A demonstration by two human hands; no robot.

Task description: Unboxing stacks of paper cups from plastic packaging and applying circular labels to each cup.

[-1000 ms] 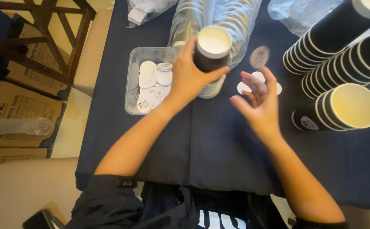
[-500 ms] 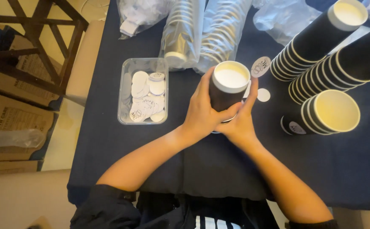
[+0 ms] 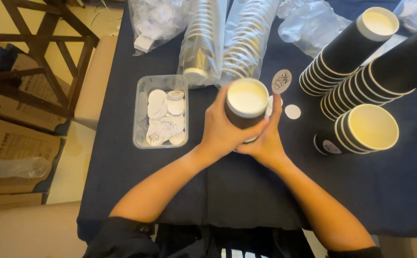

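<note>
A black paper cup (image 3: pixel 245 103) with a cream inside stands upright over a dark blue table (image 3: pixel 137 181). My left hand (image 3: pixel 220 130) wraps around its left side. My right hand (image 3: pixel 266 138) presses against its right side, with a round white sticker (image 3: pixel 281 81) stuck on a raised fingertip. A clear plastic tub (image 3: pixel 142 114) of round stickers lies to the left of the cup. A loose white sticker disc (image 3: pixel 292 112) rests on the cloth just right of my hands.
Three long stacks of black cups (image 3: pixel 361 52) lie on their sides at the right, mouths toward me. Plastic-wrapped sleeves of cups (image 3: pixel 227 38) lie at the back. Wooden chair frames (image 3: pixel 41 62) and cardboard boxes (image 3: pixel 17 148) stand left of the table.
My right hand came from the loose stickers to the cup and now presses its side. The cup moved from near the tub toward the middle.
</note>
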